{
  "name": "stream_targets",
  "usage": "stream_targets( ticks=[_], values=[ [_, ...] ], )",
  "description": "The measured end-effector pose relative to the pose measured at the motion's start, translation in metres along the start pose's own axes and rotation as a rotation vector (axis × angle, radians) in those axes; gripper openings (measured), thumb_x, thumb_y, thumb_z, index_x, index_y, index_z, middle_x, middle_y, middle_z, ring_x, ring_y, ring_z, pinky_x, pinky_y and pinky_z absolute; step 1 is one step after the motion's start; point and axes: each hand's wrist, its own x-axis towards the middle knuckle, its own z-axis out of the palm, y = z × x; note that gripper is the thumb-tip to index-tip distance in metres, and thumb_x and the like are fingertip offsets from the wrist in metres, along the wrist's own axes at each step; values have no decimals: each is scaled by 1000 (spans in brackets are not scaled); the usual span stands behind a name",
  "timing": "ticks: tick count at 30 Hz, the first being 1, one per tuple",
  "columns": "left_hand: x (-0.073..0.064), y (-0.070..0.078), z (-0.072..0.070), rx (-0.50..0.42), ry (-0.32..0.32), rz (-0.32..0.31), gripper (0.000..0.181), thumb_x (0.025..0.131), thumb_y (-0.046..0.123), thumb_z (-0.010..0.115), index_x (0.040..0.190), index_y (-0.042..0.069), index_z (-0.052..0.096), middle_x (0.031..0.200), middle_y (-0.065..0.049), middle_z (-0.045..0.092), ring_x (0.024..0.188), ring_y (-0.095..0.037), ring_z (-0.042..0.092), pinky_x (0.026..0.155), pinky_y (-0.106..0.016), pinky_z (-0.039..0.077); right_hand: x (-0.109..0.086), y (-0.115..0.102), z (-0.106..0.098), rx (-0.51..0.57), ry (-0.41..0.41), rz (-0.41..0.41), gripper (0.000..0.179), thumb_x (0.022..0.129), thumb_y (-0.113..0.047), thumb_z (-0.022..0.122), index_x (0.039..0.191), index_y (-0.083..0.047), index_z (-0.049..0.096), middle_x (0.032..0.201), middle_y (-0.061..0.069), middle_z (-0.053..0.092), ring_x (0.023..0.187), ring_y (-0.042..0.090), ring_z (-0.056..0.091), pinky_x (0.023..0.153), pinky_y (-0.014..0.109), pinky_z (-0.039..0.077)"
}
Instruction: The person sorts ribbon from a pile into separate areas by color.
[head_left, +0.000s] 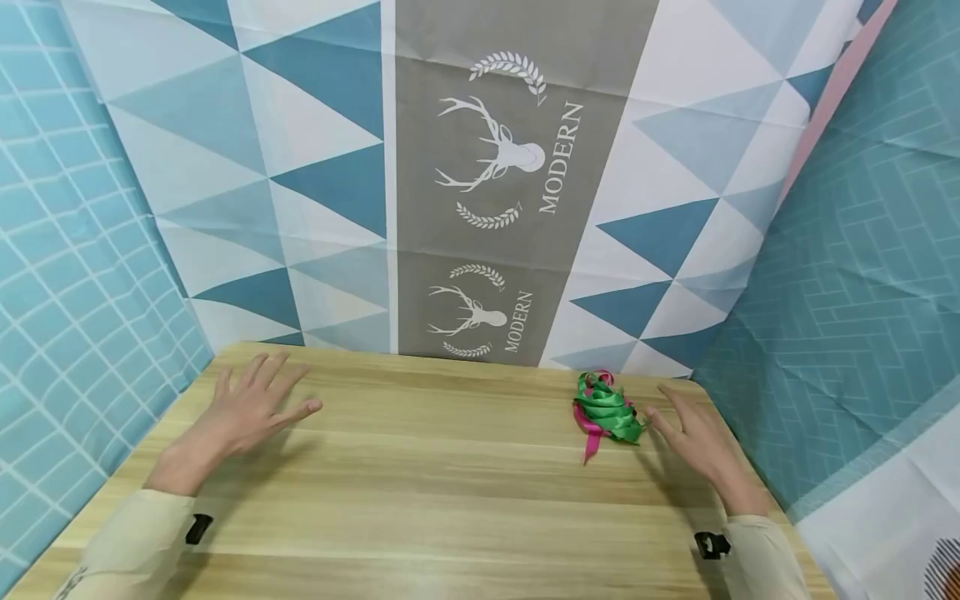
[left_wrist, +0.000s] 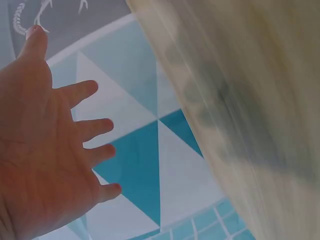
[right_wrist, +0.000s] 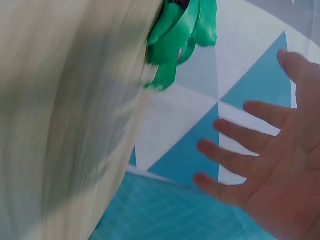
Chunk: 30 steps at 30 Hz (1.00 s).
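A bunched heap of satin ribbon lies at the back right of the wooden table, with green ribbon point(head_left: 609, 412) on top and pink ribbon point(head_left: 592, 442) showing beneath and trailing forward. Just to its right is my right hand point(head_left: 699, 437), fingers spread, holding nothing. In the right wrist view the green ribbon point(right_wrist: 182, 37) appears apart from the right hand point(right_wrist: 280, 145). Over the table's left side hovers my left hand point(head_left: 251, 408), its fingers spread and its palm bare in the left wrist view point(left_wrist: 45, 145).
The wooden table point(head_left: 420, 483) has rounded back corners. Behind it hangs a patterned cloth point(head_left: 330, 167) with triangles and deer heads. Blue tiled-pattern cloths stand at the left point(head_left: 75, 250) and right point(head_left: 847, 275) sides. Black wrist straps point(head_left: 198, 528) show below the sleeves.
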Motion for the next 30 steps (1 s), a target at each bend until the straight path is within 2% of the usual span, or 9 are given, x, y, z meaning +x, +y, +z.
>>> stream_targets(
  ticks=[2, 5, 8, 10, 15, 19, 24, 27, 30],
  values=[
    [2, 2, 3, -2, 24, 40, 73, 99, 60, 56, 151, 10, 46, 159, -26, 26, 143, -54, 19, 101, -81, 6, 7, -4, 5, 20, 6, -49, 64, 107, -42, 52, 150, 4, 43, 146, 32, 46, 131, 55, 42, 101, 70, 33],
    [5, 8, 6, -13, 28, 89, 67, 99, 58, 57, 146, 11, 53, 157, -25, 31, 142, -52, 24, 101, -80, 12, 21, -8, 13, 18, 1, -116, 52, 106, -33, 58, 143, 3, 54, 140, 28, 54, 127, 51, 48, 100, 68, 37],
    [8, 15, 9, -22, 10, 124, 63, 100, 58, 57, 141, 11, 58, 155, -25, 35, 140, -52, 28, 101, -79, 16, 37, -11, 21, 20, -30, -171, 45, 104, -24, 63, 140, 3, 57, 138, 26, 56, 127, 48, 51, 100, 66, 39],
    [8, 20, 8, -34, -12, 126, 62, 100, 59, 55, 140, 12, 60, 155, -24, 35, 141, -50, 29, 102, -78, 16, 47, -13, 26, 26, -68, -201, 44, 103, -20, 64, 141, 2, 56, 139, 26, 55, 129, 48, 49, 101, 65, 39],
    [8, 25, 12, -42, -38, 138, 57, 101, 57, 55, 134, 12, 65, 155, -23, 38, 141, -48, 31, 104, -75, 17, 63, -13, 36, 7, -181, -247, 45, 102, -19, 66, 140, 3, 58, 138, 27, 56, 128, 49, 50, 101, 65, 39],
    [7, 30, 16, -41, -21, 186, 50, 100, 52, 60, 128, 12, 68, 151, -23, 43, 138, -47, 37, 104, -73, 22, 64, -13, 43, -24, -232, -244, 42, 100, -22, 69, 135, 1, 62, 131, 25, 62, 121, 47, 56, 97, 63, 43],
    [6, 34, 19, -51, 7, 246, 41, 99, 45, 66, 123, 12, 70, 146, -23, 49, 134, -48, 41, 103, -72, 25, 60, -19, 51, -64, -235, -248, 32, 98, -22, 71, 125, -4, 69, 119, 17, 68, 109, 41, 64, 91, 58, 49],
    [4, 36, 20, -52, -15, 260, 39, 100, 43, 65, 123, 12, 70, 145, -22, 51, 133, -46, 44, 103, -72, 27, 57, -29, 55, -54, -225, -280, 23, 97, -20, 73, 116, -7, 73, 109, 10, 70, 100, 34, 67, 86, 54, 52],
    [4, 41, 20, -57, -57, 267, 39, 101, 42, 64, 125, 12, 69, 144, -21, 52, 133, -44, 46, 104, -70, 28, 52, -44, 58, 5, -227, -301, 15, 96, -18, 74, 109, -10, 74, 101, 2, 70, 89, 23, 65, 79, 46, 54]
  ],
)
